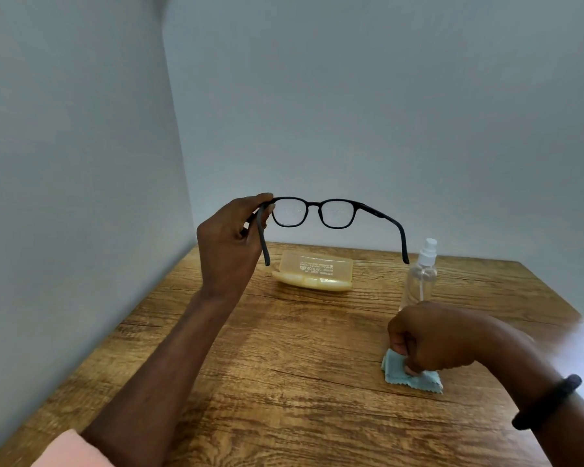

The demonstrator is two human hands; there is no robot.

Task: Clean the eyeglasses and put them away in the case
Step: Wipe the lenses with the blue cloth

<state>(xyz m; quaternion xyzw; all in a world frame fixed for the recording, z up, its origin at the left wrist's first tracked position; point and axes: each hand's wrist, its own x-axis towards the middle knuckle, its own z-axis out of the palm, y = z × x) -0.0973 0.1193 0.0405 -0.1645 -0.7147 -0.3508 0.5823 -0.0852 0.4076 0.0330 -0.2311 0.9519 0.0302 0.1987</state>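
The left hand (231,246) pinches the black eyeglasses (324,214) by one hinge, raised above the yellow case (312,271) at twelve o'clock on the bench (284,365). The right hand (432,338) grips the blue cloth (415,377) at four o'clock.

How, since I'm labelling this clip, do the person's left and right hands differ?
The left hand is raised above the table, pinching the black eyeglasses near one temple hinge. The right hand is down at the table, fingers curled on the blue cloth. The right wrist wears a black band; the left wrist is bare. Both hands grip something.
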